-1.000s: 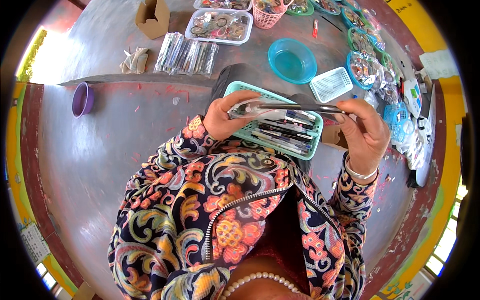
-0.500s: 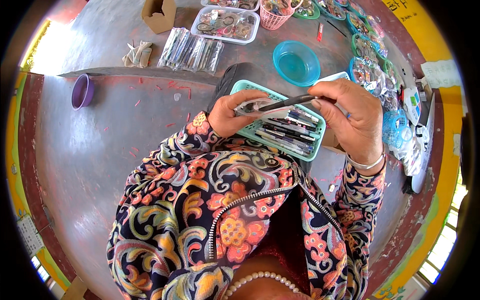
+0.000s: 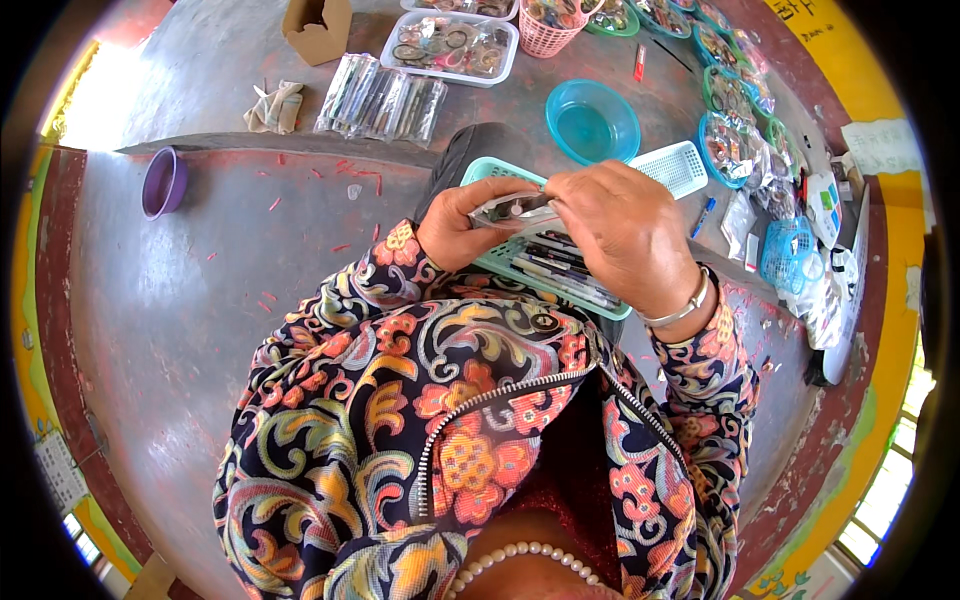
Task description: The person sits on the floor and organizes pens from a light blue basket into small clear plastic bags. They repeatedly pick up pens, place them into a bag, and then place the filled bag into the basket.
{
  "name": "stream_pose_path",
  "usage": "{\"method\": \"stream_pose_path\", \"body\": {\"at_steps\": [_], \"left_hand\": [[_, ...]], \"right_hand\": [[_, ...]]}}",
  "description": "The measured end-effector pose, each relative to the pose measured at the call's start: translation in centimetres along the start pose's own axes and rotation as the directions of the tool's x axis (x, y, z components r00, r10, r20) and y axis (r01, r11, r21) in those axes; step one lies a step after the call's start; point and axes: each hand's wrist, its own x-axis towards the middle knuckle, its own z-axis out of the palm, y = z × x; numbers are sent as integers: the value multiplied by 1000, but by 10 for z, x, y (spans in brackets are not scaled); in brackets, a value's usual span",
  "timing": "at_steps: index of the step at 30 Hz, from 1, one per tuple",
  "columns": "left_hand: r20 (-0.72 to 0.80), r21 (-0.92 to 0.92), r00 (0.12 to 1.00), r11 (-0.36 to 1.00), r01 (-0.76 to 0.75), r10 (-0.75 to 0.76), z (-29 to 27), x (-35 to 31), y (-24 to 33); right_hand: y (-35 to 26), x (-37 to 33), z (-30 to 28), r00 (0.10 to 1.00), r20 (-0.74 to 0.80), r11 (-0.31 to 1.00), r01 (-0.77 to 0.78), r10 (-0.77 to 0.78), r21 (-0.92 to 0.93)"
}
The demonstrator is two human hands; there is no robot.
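My left hand [image 3: 455, 228] is closed around a clear plastic bag [image 3: 515, 210], its fingers wrapped over the near end. Dark pen ends show through the film. At the bag's mouth, my right hand [image 3: 632, 235] pinches with thumb and fingers, and the black pen it holds is mostly hidden by the bag and the hand. Below both hands a mint-green basket [image 3: 484, 172] rests at my lap, with several pens [image 3: 560, 268] lying side by side in it. My right hand covers the basket's right part.
Ahead on the raised grey surface are a blue basin [image 3: 593, 122], bagged pens [image 3: 382, 100], a white tray [image 3: 508, 62] of bands and a cardboard box [image 3: 316, 28]. A white basket [image 3: 672, 170] and blue pen [image 3: 703, 216] lie right. A purple basin [image 3: 163, 185] stands left.
My right hand has moved left toward the bag, and the black pen has slid into it. The white basket and blue pen at right are now uncovered. My left hand stays nearly still.
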Motion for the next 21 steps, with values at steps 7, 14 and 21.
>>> {"method": "stream_pose_path", "body": {"at_steps": [7,14,21], "left_hand": [[-39,-38,999,999,-1,0,1,-2,-8],[-44,-22,998,999,-44,43,4,2,-2],[-98,45,995,999,-16,20,3,0,4]], "right_hand": [[0,-1,25,980,131,988,-149,152,-38],[0,-2,30,987,69,989,-142,145,-37],[3,-1,29,983,-53,982,-172,176,73]]}}
